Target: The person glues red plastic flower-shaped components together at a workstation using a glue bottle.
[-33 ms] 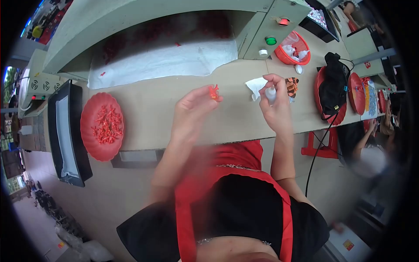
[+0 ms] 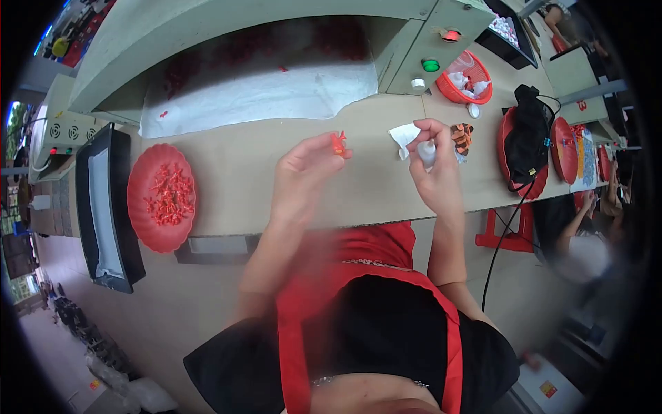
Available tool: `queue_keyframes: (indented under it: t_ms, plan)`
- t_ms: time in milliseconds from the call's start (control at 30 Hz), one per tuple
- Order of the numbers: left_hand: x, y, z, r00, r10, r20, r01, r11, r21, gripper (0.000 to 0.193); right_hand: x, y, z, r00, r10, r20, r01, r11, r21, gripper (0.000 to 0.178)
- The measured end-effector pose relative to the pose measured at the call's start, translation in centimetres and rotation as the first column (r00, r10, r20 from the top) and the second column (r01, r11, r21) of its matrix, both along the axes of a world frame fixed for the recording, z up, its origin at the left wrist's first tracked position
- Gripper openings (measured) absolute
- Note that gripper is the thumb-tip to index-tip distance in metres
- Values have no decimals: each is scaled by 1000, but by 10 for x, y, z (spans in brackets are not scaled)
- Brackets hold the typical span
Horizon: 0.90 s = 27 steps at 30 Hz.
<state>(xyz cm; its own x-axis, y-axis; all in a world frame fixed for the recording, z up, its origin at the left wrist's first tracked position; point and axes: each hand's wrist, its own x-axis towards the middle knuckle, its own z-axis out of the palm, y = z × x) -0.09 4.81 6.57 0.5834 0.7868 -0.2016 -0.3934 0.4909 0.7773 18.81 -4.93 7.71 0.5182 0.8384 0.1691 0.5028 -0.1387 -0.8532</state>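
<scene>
I saw the left hand with a small red piece pinched in its grip. Right hand grasped what looked like a white bottle.

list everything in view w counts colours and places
table: one, beige, centre
machine: one, pale green, back
buttons: three, red, green, white, machine
sheet: one, white, in machine
held piece: one, red, left hand
pieces: many, red, on plate and sheet
plate: one, red, left
tray: one, black, far left
bottle: one, white, right hand
tissue: one, white, beside bottle
patterned item: one, orange and black, right
basket: one, red, back right
dishes: two, red, right
pouch: one, black, on nearer dish
cable: one, black, right
stool: one, red, right
people: number unclear, right edge
hands: two, bare, above table
apron: one, red, torso
</scene>
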Motion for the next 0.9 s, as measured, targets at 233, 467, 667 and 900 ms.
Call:
queue_keyframes:
  t_ms: [233, 467, 667, 900]
  plan:
    - [-3, 4, 15, 975, 193, -106, -151, 937, 316, 33, -39, -9, 30, 964, 217, -153, -162, 937, 311, 41]
    - [1, 3, 32, 943, 308, -129, -215, 856, 471, 32, -49, -5, 32, 945, 182, 272, -296, 830, 473, 37]
    - [1, -1, 38, 940, 305, -150, -199, 851, 486, 31, -50, 3, 39, 917, 157, 368, -325, 828, 456, 37]
    - [1, -2, 37, 943, 300, -143, -195, 848, 492, 32, -49, 7, 37, 918, 154, 365, -329, 809, 488, 35]
